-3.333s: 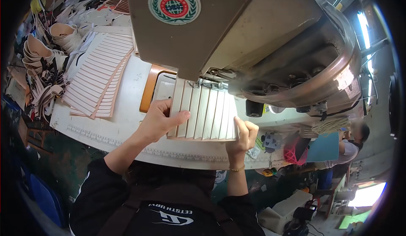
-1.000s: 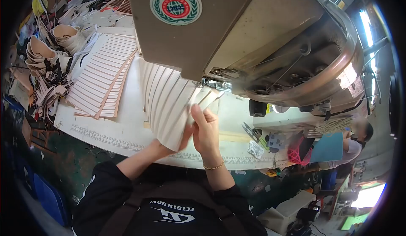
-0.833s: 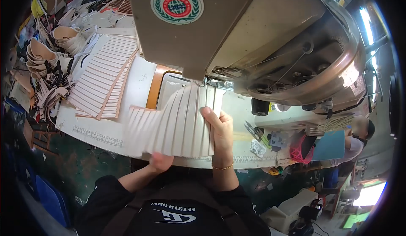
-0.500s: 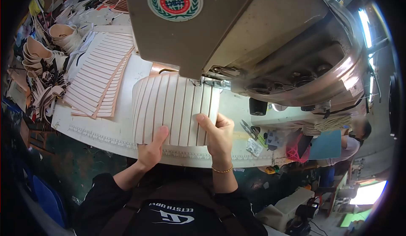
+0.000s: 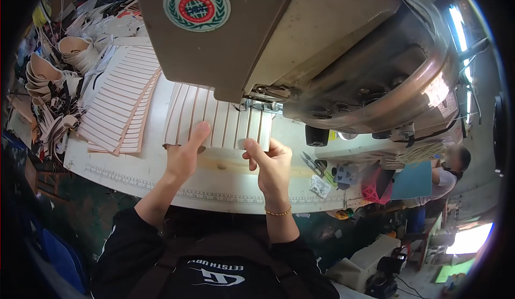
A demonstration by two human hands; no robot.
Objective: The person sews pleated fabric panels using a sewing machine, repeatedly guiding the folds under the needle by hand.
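Note:
A white striped panel point(image 5: 219, 119) with narrow brown lines lies under the head of a sewing machine point(image 5: 230, 47). My left hand point(image 5: 185, 153) grips its near edge at the left, thumb on top and fingers underneath. At the near right corner, my right hand point(image 5: 269, 162) pinches the panel between thumb and fingers. The machine's presser foot point(image 5: 244, 105) is at the panel's far right part; the needle is too small to make out. The panel's far edge is hidden behind the machine head.
Similar striped panels point(image 5: 119, 103) are stacked to the left. Curled pieces point(image 5: 43, 76) and scraps pile up beyond them. Scissors point(image 5: 314, 165), a small plastic bag point(image 5: 320, 186) and a pink mesh item point(image 5: 375, 183) lie to the right. A ruler strip point(image 5: 214, 198) runs along the table edge. Another person point(image 5: 448, 178) sits at far right.
The panel and both my hands have moved away from me, further under the machine head. More of the table in front of the panel shows. The camera view has shifted slightly.

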